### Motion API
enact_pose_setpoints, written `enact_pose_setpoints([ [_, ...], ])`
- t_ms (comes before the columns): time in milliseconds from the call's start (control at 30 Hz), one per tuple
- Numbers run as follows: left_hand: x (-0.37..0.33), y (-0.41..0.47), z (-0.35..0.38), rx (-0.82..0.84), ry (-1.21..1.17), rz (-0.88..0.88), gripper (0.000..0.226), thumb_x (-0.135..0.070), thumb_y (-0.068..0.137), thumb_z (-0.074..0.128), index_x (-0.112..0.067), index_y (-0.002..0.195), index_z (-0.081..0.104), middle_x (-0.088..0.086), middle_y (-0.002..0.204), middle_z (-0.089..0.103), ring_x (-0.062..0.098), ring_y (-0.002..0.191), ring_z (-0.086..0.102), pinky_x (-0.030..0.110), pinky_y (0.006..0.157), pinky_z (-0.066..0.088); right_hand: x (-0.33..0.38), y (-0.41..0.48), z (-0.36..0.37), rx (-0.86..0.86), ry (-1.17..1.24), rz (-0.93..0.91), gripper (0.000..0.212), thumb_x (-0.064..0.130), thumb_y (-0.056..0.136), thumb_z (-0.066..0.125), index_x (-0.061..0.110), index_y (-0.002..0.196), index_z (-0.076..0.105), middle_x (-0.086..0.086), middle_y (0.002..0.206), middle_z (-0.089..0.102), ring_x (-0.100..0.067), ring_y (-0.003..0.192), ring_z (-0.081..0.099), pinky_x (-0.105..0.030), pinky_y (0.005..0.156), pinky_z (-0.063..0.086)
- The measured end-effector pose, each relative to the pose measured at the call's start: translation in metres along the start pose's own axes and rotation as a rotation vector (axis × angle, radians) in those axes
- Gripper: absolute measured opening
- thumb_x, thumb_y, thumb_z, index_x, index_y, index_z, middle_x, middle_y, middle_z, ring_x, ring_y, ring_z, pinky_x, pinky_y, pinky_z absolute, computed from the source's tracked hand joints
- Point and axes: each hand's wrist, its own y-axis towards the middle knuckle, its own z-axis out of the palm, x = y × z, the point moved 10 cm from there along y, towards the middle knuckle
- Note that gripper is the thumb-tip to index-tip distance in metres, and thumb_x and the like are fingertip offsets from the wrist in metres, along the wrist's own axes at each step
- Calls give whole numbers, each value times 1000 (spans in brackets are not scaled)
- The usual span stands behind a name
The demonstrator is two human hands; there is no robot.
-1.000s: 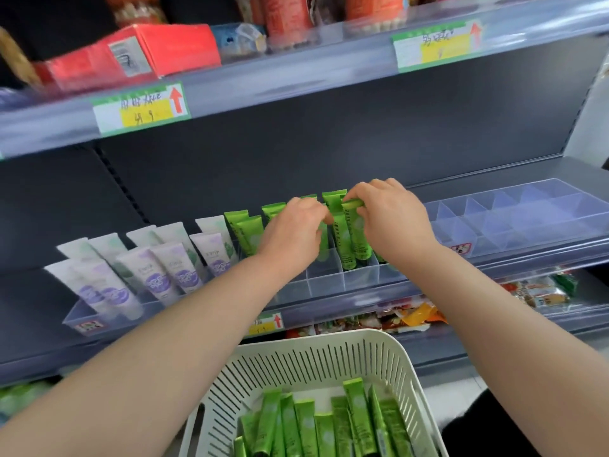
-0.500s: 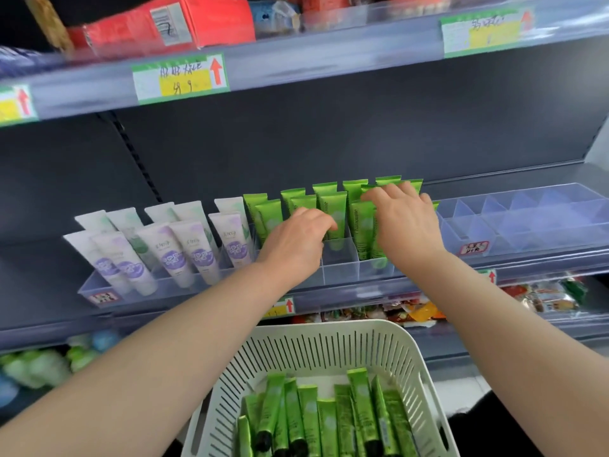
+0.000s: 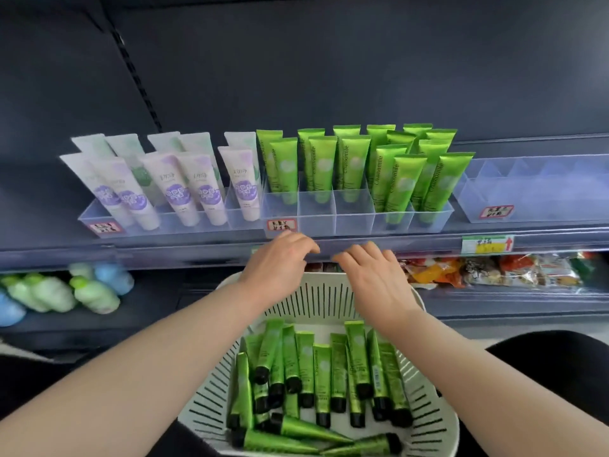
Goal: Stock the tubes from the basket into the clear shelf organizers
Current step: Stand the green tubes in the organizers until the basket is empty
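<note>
Both your hands are free. Your left hand (image 3: 280,268) and your right hand (image 3: 375,278) hang side by side over the far rim of the basket (image 3: 211,400), just under the shelf (image 3: 197,252). The fingers are loose and a bit bent. They hold nothing.

The tubes (image 3: 323,374) lie in a heap in the basket, at 6 o'clock from your hands. Most caps point toward you. At 12 o'clock sits the organizer (image 3: 352,216). The stocked tubes (image 3: 349,166) stand in it, cap down. Three front slots on its left side look bare. A second organizer (image 3: 527,189) at 2 o'clock looks bare too.

You seem to be at the step of fetching more tubes. Next, I think you reach down toward 6 o'clock and pinch a tube that lies on top, since they cross over each other. Then you lift it, turn the cap down, and drop it into a bare front slot. Go softly, because the stocked tubes lean and could tip.
</note>
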Motion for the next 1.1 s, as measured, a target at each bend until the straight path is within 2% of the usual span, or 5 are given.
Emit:
enact_pose_setpoints([
  [467,46,-103,146,262,-60,-251,41,-1,86,60,-23,119,58,-7,122,56,9,117,50,26,99,42,-4,-85,211,767,33,241,67,2,82,44,12,145,22,-19,142,36,-37,130,34,-51,110,27],
  [733,66,-101,153,242,-55,-227,34,-4,90,57,-19,121,59,-4,125,57,11,121,49,25,109,35,-16,-82,220,691,138,461,74,2,82,48,12,146,13,-14,120,57,-31,112,54,-55,108,30],
  [900,76,-112,159,250,-51,-281,35,-7,91,58,-19,123,58,-3,128,57,10,122,49,21,108,29,6,-81,222,699,87,375,87,12,77,56,12,148,7,0,96,59,-22,93,61,-65,109,-2],
  [1000,84,-117,159,283,-25,-321,35,-4,91,56,-16,124,57,-1,128,56,13,119,51,21,105,33,10,-79,225,760,58,350,77,25,77,61,11,143,23,-5,109,56,-25,102,59,-68,106,-8],
  [1100,95,-115,160,320,-6,-381,33,-2,91,53,-12,121,59,3,122,59,17,112,55,26,99,42,8,-78,225,812,125,375,53,40,77,61,20,124,45,4,89,54,-23,95,59,-62,110,1],
])
